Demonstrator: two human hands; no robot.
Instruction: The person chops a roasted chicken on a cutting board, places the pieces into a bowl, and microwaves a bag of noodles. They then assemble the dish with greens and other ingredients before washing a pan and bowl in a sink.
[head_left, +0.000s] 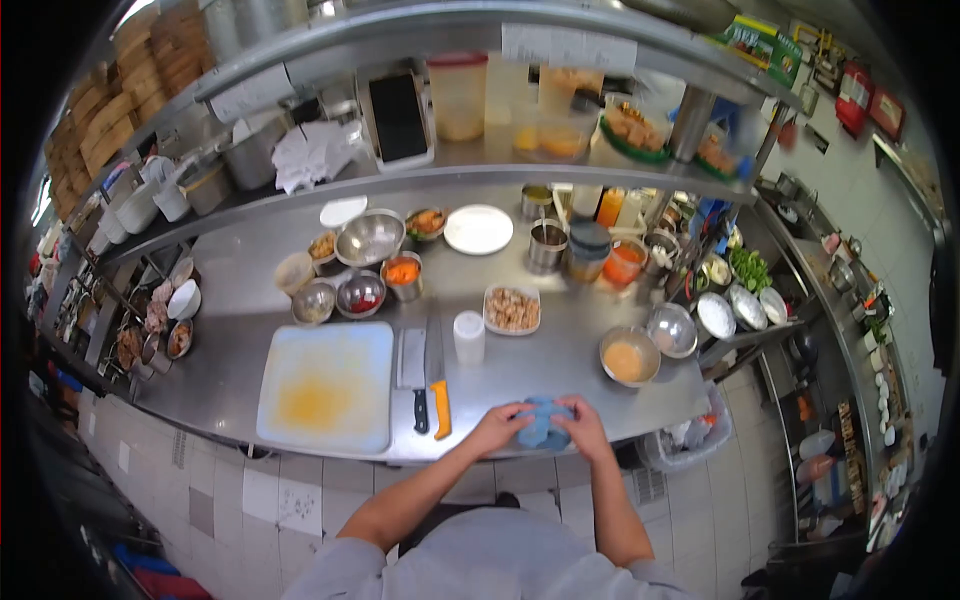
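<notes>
Both my hands meet at the front edge of the steel counter, around a crumpled blue thing (545, 422) that looks like thin gloves or a cloth. My left hand (500, 425) pinches its left side, and my right hand (583, 424) grips its right side. To the left lie a cleaver with a black handle (420, 408) and a knife with a yellow handle (441, 408), side by side. Beyond them stands a white lidded container (469, 338). A white cutting board (325, 385) with a yellow-orange stain lies further left.
Diced food fills a white tub (512, 309) behind my hands. A bowl of orange liquid (630, 357) sits at the right, beside an empty-looking metal bowl (672, 330). Several bowls and a white plate (478, 230) stand further back, below a steel shelf (450, 178).
</notes>
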